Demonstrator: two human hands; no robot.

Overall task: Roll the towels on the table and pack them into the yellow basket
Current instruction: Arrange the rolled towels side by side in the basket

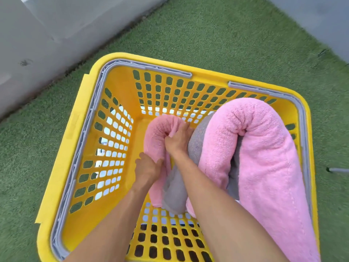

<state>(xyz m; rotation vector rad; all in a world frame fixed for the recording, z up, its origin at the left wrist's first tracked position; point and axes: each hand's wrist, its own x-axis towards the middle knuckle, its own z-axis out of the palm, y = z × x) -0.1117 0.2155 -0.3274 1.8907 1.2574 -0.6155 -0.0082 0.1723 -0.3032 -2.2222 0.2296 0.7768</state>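
Observation:
The yellow basket (120,86) with slotted walls stands on green turf, seen from above. Inside, a small pink rolled towel (156,133) is bent into an arch deep in the basket. My right hand (178,139) grips the top of its bend. My left hand (146,170) holds its near leg lower down. A grey towel (174,193) is tucked between the pink rolls. A large pink rolled towel (264,157) arches along the right wall, over the near rim.
Grey fold-down handles (260,87) lie along the basket's rim. A grey wall (37,35) borders the turf at the upper left, and another grey surface (321,19) is at the upper right. Green turf (207,35) surrounds the basket.

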